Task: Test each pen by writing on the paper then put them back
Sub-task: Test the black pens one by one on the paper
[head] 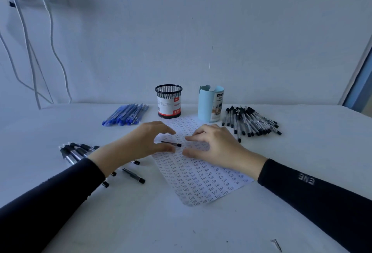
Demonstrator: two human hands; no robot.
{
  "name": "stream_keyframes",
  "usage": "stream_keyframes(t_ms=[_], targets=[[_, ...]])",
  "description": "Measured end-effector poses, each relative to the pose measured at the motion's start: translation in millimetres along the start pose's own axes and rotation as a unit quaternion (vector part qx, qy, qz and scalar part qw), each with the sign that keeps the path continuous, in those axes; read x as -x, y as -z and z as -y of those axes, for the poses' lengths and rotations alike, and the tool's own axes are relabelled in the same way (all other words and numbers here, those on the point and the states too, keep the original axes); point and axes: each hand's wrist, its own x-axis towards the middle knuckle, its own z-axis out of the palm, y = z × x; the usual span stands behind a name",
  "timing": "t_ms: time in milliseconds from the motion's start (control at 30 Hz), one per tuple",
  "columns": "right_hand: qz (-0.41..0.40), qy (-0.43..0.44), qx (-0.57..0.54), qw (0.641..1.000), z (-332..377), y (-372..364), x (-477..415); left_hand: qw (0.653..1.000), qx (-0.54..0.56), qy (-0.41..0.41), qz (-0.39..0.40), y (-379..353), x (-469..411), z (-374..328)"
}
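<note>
Black ink fills nearly all of the paper [201,178], row after row of the word "Test", and that is the first risk: free space is scarce, so a faint new mark could be lost among old ones and a dry pen pass as good.

From the head view, the only one, both hands hang over the far part of the sheet. A black-capped pen [171,143] sits between them, under the left hand's [138,144] fingertips; the thumb and forefinger curl round its barrel end, though whether they pinch it or it merely lies on the paper I cannot tell. The right hand [215,145] is loosely spread, holding nothing, its fingertips just beside the capped tip, apparently ready to pull the cap off.

A weak hold on the barrel could let the pen slip or roll when the cap is tugged. Behind the left wrist lies a loose heap of black pens [76,151], partly under the sleeve, and a careless sweep of the forearm would scatter them. Beyond the right hand lies another black pile [251,121], and beyond the left a blue bundle [126,115], so a tested pen could be dropped into the wrong pile. The mesh cup [169,101] and the pale blue holder [210,104] stand beyond the fingertips, light enough to tip if knocked.
</note>
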Motion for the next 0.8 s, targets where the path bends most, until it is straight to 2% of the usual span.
stream_keyframes(t_ms=[167, 333, 433, 500, 567, 633, 733, 800], targets=[[0.01, 0.003, 0.001, 1.0, 13, -7, -27, 1.0, 0.013, 0.023, -0.004, -1, 1, 2], [0.008, -0.017, -0.092, 0.996, 9, -8, -33, 0.999, -0.002, 0.041, 0.027, 4, 0, 6], [0.012, -0.075, -0.212, 0.974, 2, 16, -29, 0.998, -0.007, 0.049, 0.05, 6, 1, 4], [-0.032, -0.125, -0.347, 0.929, -8, 37, -26, 0.997, -0.009, 0.053, 0.062, 7, 3, 2], [-0.09, -0.15, -0.484, 0.858, -21, 54, -20, 0.996, -0.004, 0.054, 0.069, 7, 6, 1], [-0.129, -0.161, -0.555, 0.806, -33, 67, -10, 0.995, 0.005, 0.059, 0.084, 6, 8, -3], [-0.119, -0.217, -0.651, 0.718, -45, 78, 5, 0.991, -0.031, 0.036, 0.129, 1, 10, -10], [-0.089, -0.258, -0.683, 0.678, -50, 79, 13, 0.986, -0.036, 0.004, 0.162, -1, 12, -15]])
